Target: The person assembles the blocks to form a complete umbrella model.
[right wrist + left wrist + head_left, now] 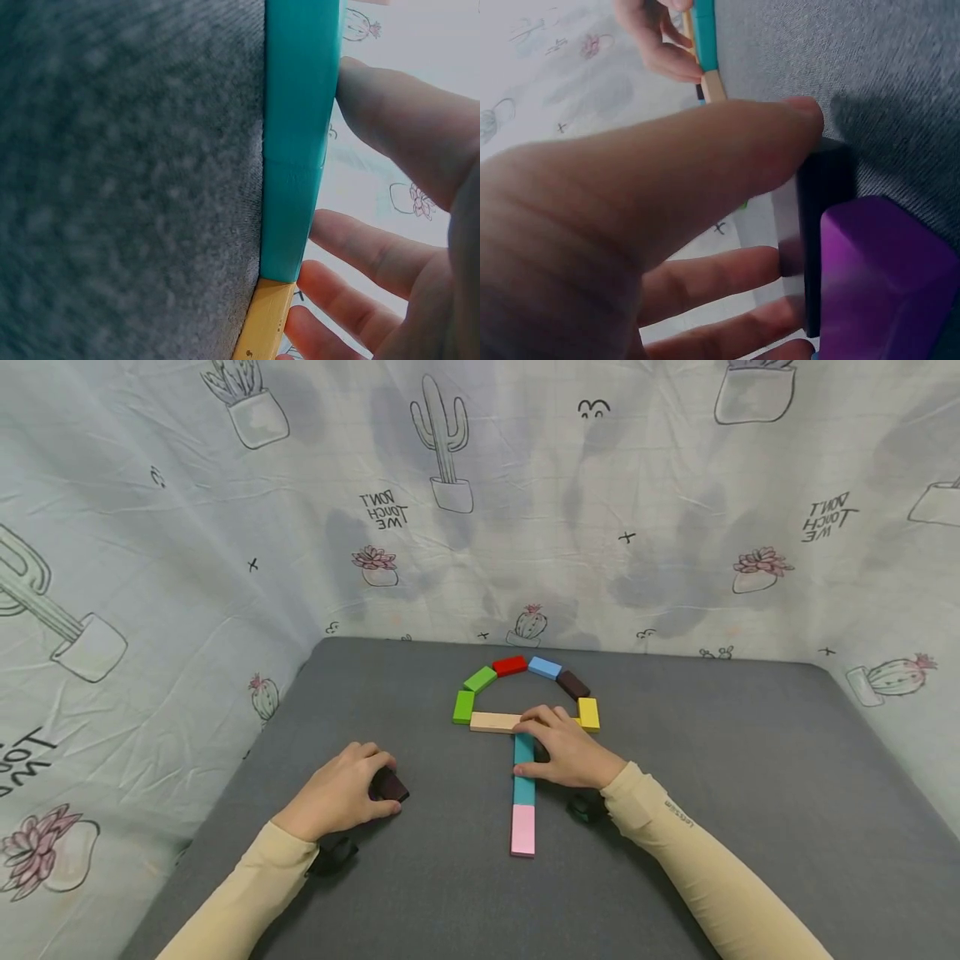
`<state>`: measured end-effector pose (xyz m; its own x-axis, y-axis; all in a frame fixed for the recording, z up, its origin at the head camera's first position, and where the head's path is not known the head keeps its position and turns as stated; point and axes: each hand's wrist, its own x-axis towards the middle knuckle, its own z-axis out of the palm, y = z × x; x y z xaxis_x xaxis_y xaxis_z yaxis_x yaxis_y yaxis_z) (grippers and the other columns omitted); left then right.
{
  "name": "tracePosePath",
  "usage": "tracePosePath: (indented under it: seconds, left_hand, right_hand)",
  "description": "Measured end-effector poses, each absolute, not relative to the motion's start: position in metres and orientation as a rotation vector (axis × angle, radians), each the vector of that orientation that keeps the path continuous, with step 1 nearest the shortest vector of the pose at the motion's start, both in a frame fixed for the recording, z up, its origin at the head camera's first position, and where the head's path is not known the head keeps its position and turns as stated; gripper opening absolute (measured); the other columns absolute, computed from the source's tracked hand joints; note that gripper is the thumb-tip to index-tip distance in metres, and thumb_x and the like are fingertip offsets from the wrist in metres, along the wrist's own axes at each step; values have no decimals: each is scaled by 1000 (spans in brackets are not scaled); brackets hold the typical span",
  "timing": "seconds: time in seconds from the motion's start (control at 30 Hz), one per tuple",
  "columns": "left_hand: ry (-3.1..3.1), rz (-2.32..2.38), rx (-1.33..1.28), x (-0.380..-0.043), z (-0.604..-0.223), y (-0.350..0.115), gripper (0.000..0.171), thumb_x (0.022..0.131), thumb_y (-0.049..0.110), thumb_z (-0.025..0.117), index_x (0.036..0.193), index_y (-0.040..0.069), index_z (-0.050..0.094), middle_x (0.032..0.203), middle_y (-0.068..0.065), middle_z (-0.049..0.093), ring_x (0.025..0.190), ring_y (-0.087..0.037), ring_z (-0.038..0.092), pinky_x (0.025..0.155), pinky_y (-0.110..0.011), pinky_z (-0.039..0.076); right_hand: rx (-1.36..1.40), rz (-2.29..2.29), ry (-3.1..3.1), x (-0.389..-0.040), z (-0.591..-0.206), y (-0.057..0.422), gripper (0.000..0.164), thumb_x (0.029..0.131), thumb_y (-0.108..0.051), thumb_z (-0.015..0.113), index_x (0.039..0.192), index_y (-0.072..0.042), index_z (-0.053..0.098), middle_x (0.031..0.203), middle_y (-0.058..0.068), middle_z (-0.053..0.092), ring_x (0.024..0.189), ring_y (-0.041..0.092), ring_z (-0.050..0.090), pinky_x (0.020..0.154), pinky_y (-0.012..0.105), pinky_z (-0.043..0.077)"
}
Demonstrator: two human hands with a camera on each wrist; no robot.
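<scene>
In the head view my left hand [341, 793], at the left, holds a dark brown block [390, 787] between thumb and fingers. In the left wrist view this dark block [826, 180] lies beside a purple block [885, 277]. My right hand [570, 750] rests its fingertips on a column of teal blocks [524, 791]. From close up, the thumb lies on one teal block [300, 90] and the other fingers reach toward the joint with a yellow block [262, 322]. A tan block [491, 722] meets the column's top, partly hidden by the hand.
Green [463, 707], red [510, 666], blue [544, 667], dark brown [573, 684] and yellow [588, 714] blocks form an arch above the tan block. A pink block [522, 831] ends the column on the grey table [712, 760]. A printed cloth [510, 527] hangs behind.
</scene>
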<state>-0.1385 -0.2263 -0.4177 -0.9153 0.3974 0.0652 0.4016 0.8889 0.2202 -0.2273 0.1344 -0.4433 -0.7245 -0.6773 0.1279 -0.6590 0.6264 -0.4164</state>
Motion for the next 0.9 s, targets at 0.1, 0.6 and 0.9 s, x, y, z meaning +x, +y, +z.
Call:
tracePosePath:
  seconds: [0.1, 0.6, 0.9]
  left_hand:
    - [-3023, -376, -641, -138, -420, -226, 44, 79, 31, 92, 111, 8, 73, 102, -5, 65, 91, -19, 55, 73, -37, 51]
    - [-3024, -395, -669, -132, -421, -215, 43, 80, 29, 91, 113, 8, 73, 102, -5, 64, 87, -17, 57, 73, -36, 51]
    - [-2920, -384, -846, -116, -416, -189, 48, 77, 31, 92, 114, 8, 73, 107, -1, 65, 90, -14, 61, 74, -31, 54]
  right_hand:
    - [-1151, -681, 2800, -227, -443, 134, 60, 91, -43, 80, 138, -7, 65, 143, 15, 54, 120, 31, 48, 101, 49, 48]
    - [-1147, -700, 2782, -228, -444, 135, 60, 91, -42, 80, 137, -6, 65, 142, 16, 53, 120, 32, 47, 100, 50, 48]
    - [-1122, -691, 2783, -229, -443, 135, 60, 92, -43, 79, 138, -7, 64, 143, 15, 52, 121, 31, 47, 102, 49, 48]
